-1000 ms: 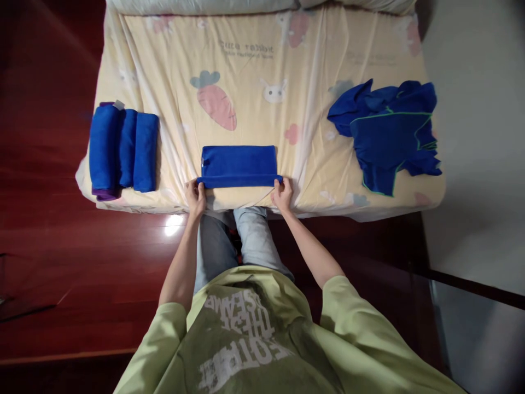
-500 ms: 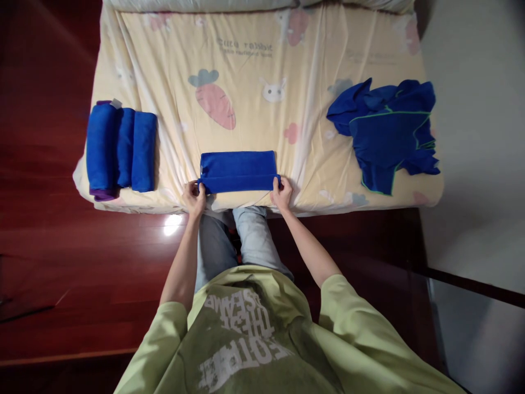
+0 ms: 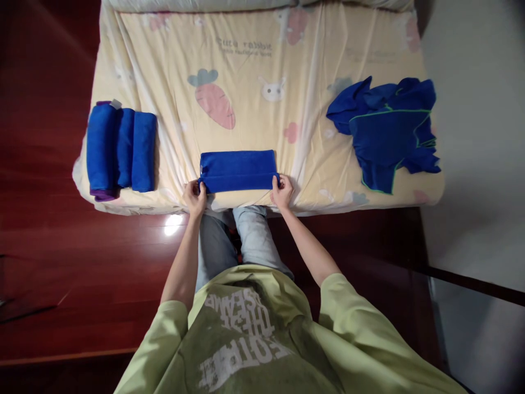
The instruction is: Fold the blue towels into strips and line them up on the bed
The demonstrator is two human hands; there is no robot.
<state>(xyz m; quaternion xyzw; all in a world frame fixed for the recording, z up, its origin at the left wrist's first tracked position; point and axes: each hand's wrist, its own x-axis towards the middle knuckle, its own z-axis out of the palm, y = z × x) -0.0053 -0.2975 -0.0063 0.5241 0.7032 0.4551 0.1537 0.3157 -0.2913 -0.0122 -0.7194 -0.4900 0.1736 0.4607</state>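
Note:
A blue towel [image 3: 240,167] lies flat as a wide strip near the front edge of the bed, its near part folded over in a band. My left hand [image 3: 196,198] pinches the towel's near left corner between thumb and fingers. At the near right corner, my right hand [image 3: 282,191] grips it the same way. Three rolled blue towels [image 3: 143,152] lie side by side to the left, with a purple cloth [image 3: 104,194] partly showing under the leftmost. On the right is a crumpled heap of blue towels [image 3: 385,137] with green edging.
The bed [image 3: 164,65] has a pale yellow sheet printed with carrots and rabbits, wrinkled in places. A pale rolled bedding edge [image 3: 205,5] runs along its far side. Dark red wooden floor [image 3: 49,230] surrounds it at left and front; a pale wall [image 3: 476,137] stands at right.
Almost nothing differs. The towel's folded near band looks slightly flatter, and both hands stay at its near corners.

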